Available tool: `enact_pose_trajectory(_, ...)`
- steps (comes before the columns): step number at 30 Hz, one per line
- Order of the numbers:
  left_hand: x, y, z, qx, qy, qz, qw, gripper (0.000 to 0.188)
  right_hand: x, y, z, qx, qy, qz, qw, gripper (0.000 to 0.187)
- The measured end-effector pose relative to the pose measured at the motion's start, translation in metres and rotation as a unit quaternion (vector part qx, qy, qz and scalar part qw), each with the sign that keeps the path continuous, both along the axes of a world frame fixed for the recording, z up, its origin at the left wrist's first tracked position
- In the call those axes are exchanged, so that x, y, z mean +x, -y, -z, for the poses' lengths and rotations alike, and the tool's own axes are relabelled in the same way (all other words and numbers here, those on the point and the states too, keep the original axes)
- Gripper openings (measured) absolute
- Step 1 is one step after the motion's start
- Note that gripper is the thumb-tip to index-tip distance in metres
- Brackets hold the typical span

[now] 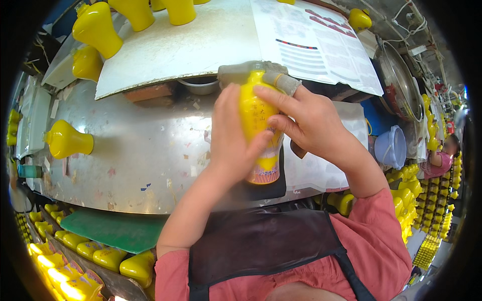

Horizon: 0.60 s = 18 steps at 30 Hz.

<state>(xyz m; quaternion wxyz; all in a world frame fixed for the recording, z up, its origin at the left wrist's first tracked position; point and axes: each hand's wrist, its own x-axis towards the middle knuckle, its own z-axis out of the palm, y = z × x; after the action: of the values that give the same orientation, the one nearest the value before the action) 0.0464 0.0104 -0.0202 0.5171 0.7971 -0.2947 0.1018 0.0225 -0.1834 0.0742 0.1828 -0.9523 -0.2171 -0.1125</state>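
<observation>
Both my hands close around a glossy yellow bottle (pixel 257 113) with a narrow clear neck, dark printed characters and a patterned pink-and-blue band near its base. My left hand (pixel 228 133) grips its left side, the thumb across the lower body. On the other side my right hand (pixel 311 118) presses thumb and a finger against the printed front. Behind the bottle's neck lies a grey cloth (pixel 233 72); a grey wrap with a yellow band (pixel 285 83) sits at a finger of my right hand. Below the bottle is a black pad (pixel 277 186).
A yellow bottle (pixel 70 139) lies on the metal table (pixel 130 170) at left. Several more stand on a raised white board (pixel 201 47) with printed sheets (pixel 314 47). A pale bucket (pixel 390 147) is at right. Racks of yellow bottles (pixel 434 200) and another person (pixel 441 159) appear beyond.
</observation>
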Motion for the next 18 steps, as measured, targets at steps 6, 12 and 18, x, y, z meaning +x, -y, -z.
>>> enact_pose_trajectory(6, 0.018, 0.009, -0.007, -0.157, -0.081, -0.003, 0.984, 0.068, -0.008, 0.0, 0.005, 0.126, -0.052, 0.049, 0.989, 0.054)
enact_pose_trajectory(12, 0.026, 0.021, -0.012, -0.181, -0.105, -0.032, 0.977, 0.033, -0.006, -0.004, 0.015, 0.114, -0.032, 0.055, 0.991, 0.054)
enact_pose_trajectory(18, 0.024, 0.025, -0.013, -0.175, -0.087, -0.05, 0.98, 0.028, -0.008, -0.003, 0.013, 0.06, 0.029, 0.02, 0.998, 0.054)
